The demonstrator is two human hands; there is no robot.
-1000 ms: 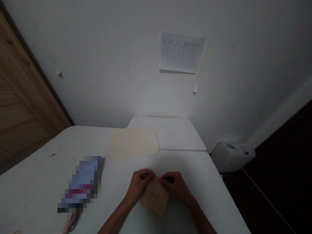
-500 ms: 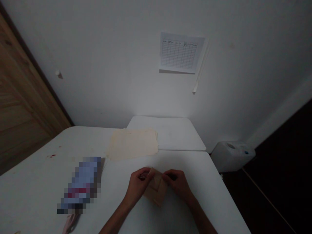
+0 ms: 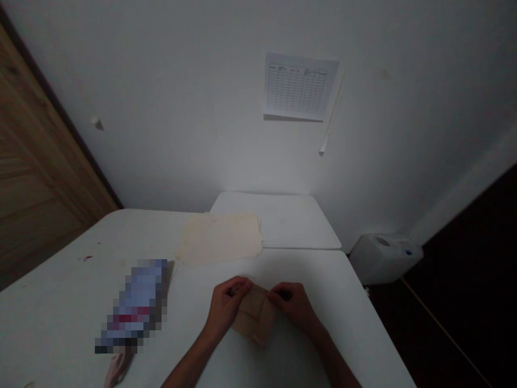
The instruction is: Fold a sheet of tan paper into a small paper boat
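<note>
Between my two hands is a small piece of folded brown paper (image 3: pixel 255 318), creased with diagonal fold lines and held tilted above the white table. My left hand (image 3: pixel 229 303) pinches its upper left edge between thumb and fingers. On the other side, my right hand (image 3: pixel 294 303) grips the upper right corner with thumb and forefinger. The fingertips cover parts of the upper edge. Beyond the hands lie flat cream-coloured sheets (image 3: pixel 220 240) with uneven edges.
A blurred-out blue item (image 3: pixel 139 296) lies on the left of the white table (image 3: pixel 194 307), with a pinkish strap-like thing (image 3: pixel 116 369) below it. A white plastic container (image 3: pixel 383 258) stands beyond the right edge. A printed chart (image 3: pixel 299 86) hangs on the wall.
The folded brown paper has shifted slightly left and tilted, its lower corner nearer to me. My left hand has moved a little left with it; both hands keep their hold.
</note>
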